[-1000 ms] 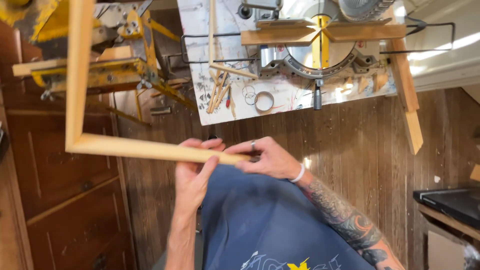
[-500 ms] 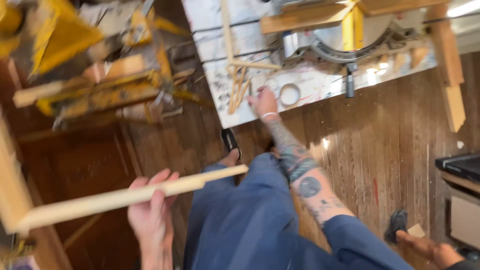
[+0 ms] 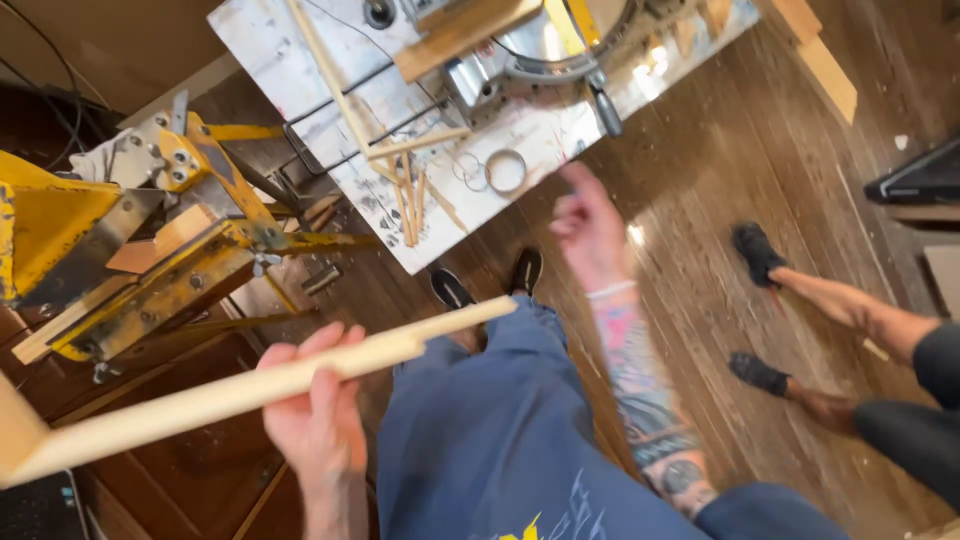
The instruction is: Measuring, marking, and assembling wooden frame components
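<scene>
Left hand: the left hand (image 3: 318, 420) is clenched, its grip wrapped around a long pale wooden strip with a mitred corner joint (image 3: 250, 385), fingers curled over the top edge and thumb beneath.
Wooden strip: it runs through the fist, from the lower left, where a second pale piece meets it at an angle at the frame edge, up to a free end just above the person's blue trousers (image 3: 500, 440).
Right hand: the tattooed right hand (image 3: 590, 225) is stretched out ahead, blurred, fingers loosely spread and grasping nothing, well apart from the strip.
Nearest to right hand: a small metal ring (image 3: 505, 171) lying on the edge of the scuffed white bench (image 3: 300, 60), close to the fingertips but not touching.
On the bench: a bundle of thin wooden sticks (image 3: 408, 195) beside the ring, and beyond them a silver mitre saw with a yellow guard (image 3: 545, 50).
Left side: a yellow metal clamping machine (image 3: 130, 250) holding a wood offcut.
Floor: dark wooden floorboards (image 3: 720, 150); the person's black shoes (image 3: 487, 280) stand below the bench edge.
Right edge: another person's bare legs in dark shoes (image 3: 800, 320) stand apart.
</scene>
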